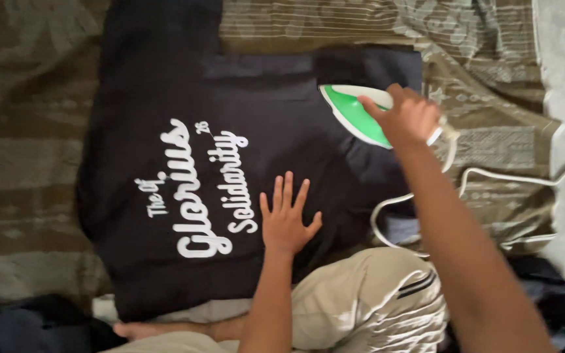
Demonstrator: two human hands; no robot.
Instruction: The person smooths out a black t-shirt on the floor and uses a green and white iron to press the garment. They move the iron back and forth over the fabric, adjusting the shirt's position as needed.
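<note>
Holding the green and white iron (354,112) by its handle, the right hand (410,117) has a tight grip, and the iron looks hard and heavy. It sits on the soft, floppy black T-shirt (165,85), spread over a brown patterned cloth (27,163). The left hand (285,222) lies flat with fingers spread, pressing the thin shirt.

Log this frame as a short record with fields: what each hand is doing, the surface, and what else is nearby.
left hand: flat, fingers spread, pressing on the dark T-shirt
right hand: gripping a green and white iron on the shirt
surface: patterned olive cloth
cord: white, trailing right from the iron
shirt print: white lettering
</note>
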